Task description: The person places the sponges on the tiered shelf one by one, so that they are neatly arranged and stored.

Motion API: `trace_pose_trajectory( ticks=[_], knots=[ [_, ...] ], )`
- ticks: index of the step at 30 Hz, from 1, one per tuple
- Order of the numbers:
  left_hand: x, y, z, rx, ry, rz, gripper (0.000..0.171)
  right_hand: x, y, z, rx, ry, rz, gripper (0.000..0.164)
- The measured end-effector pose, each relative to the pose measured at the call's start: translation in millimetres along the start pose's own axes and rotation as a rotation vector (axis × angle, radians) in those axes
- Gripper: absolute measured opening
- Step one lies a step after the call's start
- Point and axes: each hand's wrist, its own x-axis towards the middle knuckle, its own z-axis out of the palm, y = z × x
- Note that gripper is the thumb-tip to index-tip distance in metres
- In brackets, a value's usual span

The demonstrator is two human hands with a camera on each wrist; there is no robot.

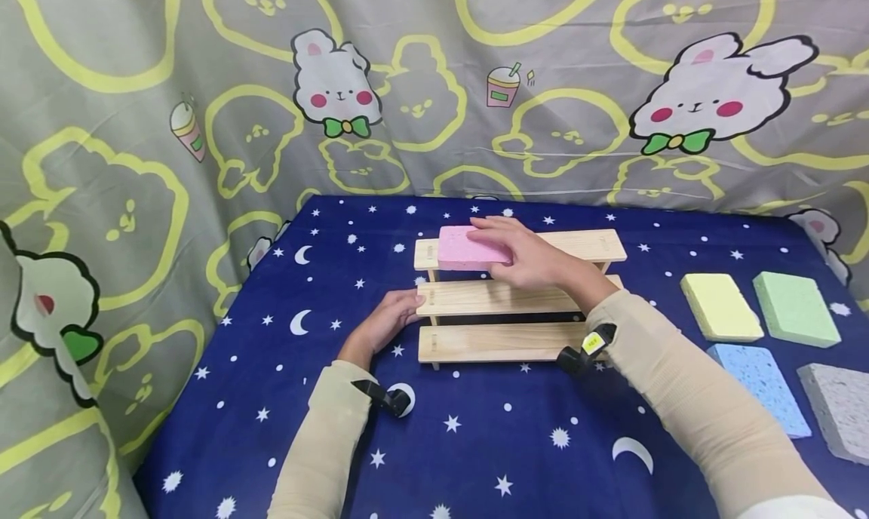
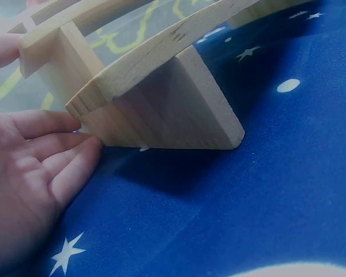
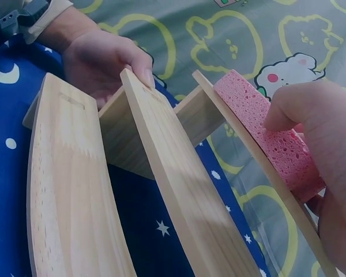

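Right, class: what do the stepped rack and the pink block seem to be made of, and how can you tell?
Stepped rack: pale wood, smooth and apparently unpainted; grain lines show.
Pink block: probably sponge, matte; small pores pit its surface. Whether cellulose or foam, I can't tell.

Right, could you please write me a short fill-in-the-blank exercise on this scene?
1. The right hand holds the ____ sponge at the top tier.
2. The wooden stand has ____ tiers.
3. The thumb of the left hand touches the end of the ____ tier.
4. In the head view, the sponge directly right of the yellow sponge is ____.

Missing words: pink; three; middle; green.
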Motion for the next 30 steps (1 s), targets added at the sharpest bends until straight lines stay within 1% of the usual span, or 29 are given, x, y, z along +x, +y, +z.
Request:
trace_pose_trajectory(
  ticks=[8,15,20,24,30],
  knots=[
    [0.4,-0.1,-0.8,0.002,0.003,-0.006,0.053,1,-1,-1,0.004,-0.004,0.007,0.058],
    [0.4,-1.8,-0.4,0.002,0.015,-0.017,0.049,-3,0,-2,0.004,-0.007,0.023,0.055],
    [1.9,-2.2,0.8,0.005,0.005,-0.015,0.049,-14,3,-9,-0.004,0.0,0.051,0.056],
    [2.2,-1.7,1.1,-0.002,0.004,-0.016,0.05,-28,7,-16,-0.007,0.018,0.072,0.057],
    [0.1,-2.0,0.6,0.017,0.005,-0.001,0.049,-50,14,-24,-0.017,0.014,0.134,0.057]
  ],
)
